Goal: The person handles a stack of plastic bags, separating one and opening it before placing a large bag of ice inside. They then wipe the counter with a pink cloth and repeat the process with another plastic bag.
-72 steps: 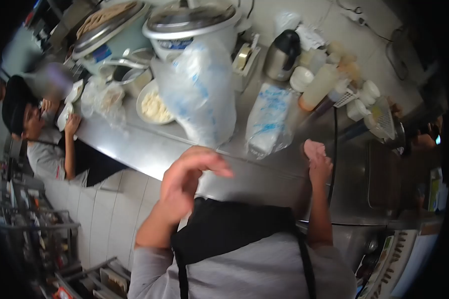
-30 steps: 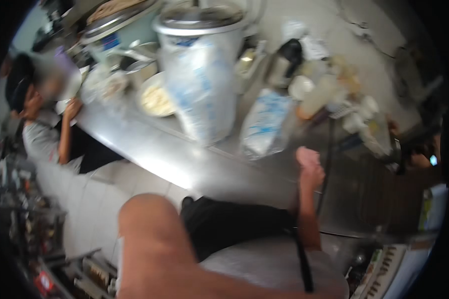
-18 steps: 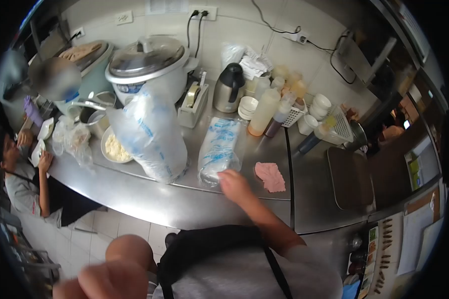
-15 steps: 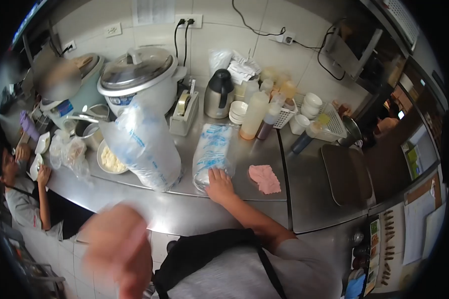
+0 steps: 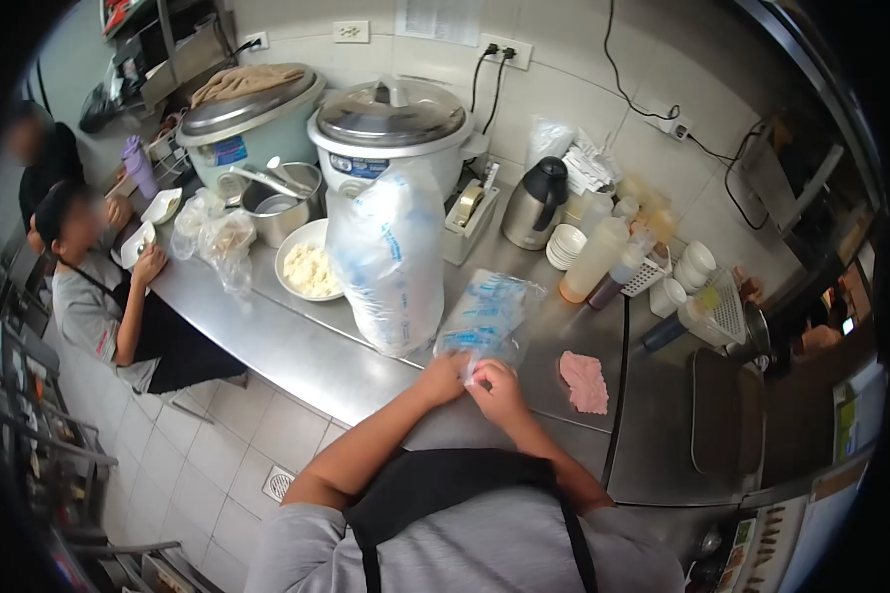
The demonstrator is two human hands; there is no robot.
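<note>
A flat pack of clear plastic bags with blue print point(image 5: 487, 311) lies on the steel counter. My left hand point(image 5: 447, 376) is closed at its near edge, fingers partly hidden by the plastic. Right beside it, my right hand point(image 5: 499, 392) pinches the near end of the same pack between thumb and fingers. Just left of the pack stands a tall, full plastic bag with blue print point(image 5: 386, 272). A pink cloth point(image 5: 584, 382) lies to the right of my right hand.
Behind are a rice cooker point(image 5: 391, 124), tape dispenser point(image 5: 471, 219), thermos point(image 5: 536, 203) and squeeze bottles point(image 5: 593, 259). A bowl of pale shredded food point(image 5: 309, 267) and a metal pot point(image 5: 279, 205) stand left. A seated person point(image 5: 94, 296) holds a white dish; another stands behind.
My left hand, raised and blurred before, has come down to the pack's near edge. My right hand has gone from resting on the pack to pinching its end. The view has swung left.
</note>
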